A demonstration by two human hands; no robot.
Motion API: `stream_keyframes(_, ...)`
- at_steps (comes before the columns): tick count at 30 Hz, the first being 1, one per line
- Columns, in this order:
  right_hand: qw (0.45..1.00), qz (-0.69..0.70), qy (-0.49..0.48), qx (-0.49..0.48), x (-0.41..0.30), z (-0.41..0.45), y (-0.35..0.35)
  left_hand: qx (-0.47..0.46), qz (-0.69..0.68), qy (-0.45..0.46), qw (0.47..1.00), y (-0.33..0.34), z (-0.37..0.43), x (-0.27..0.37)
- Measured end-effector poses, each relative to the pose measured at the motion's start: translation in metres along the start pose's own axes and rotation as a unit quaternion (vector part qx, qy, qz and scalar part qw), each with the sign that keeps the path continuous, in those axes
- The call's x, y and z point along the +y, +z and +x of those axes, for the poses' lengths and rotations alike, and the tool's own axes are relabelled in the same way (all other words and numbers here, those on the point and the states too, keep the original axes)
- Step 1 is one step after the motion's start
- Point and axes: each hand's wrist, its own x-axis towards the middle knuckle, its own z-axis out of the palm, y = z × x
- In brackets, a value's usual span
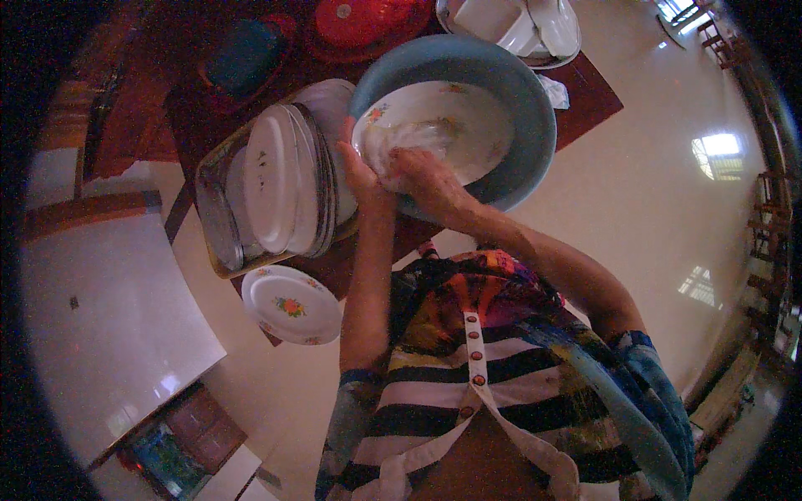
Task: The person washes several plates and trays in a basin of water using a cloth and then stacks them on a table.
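My left hand grips the near-left rim of a white floral plate, which rests tilted in a large blue-grey basin. Pressed to the plate's inner face, my right hand holds a pale, blurred cloth. Left of the basin, several white oval plates stand on edge in a tray with a yellowish rim. One more floral plate lies flat beside the tray, at the table's near corner.
The dark red table holds a red plastic container, a dark teal item and a bowl of white dishes at the back. A crumpled white item lies right of the basin. A white-topped surface stands to the left.
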Motion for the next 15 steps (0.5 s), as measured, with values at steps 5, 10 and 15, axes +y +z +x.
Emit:
stream_keyframes(5, 0.996, 0.056, -0.040, 0.050, -0.012, 0.025, 0.013, -0.025, -0.019, -0.017, 0.999, -0.019, 0.008, -0.007)
stream_keyframes(10, 0.993, -0.089, 0.066, 0.028, 0.002, 0.051, 0.010, 0.054, 0.070, -0.069, 0.994, 0.014, -0.006, 0.012)
stream_keyframes(15, 0.973, -0.205, 0.082, 0.064, 0.051, 0.061, 0.001, -0.005, 0.091, 0.004, 0.996, 0.009, -0.007, 0.008)
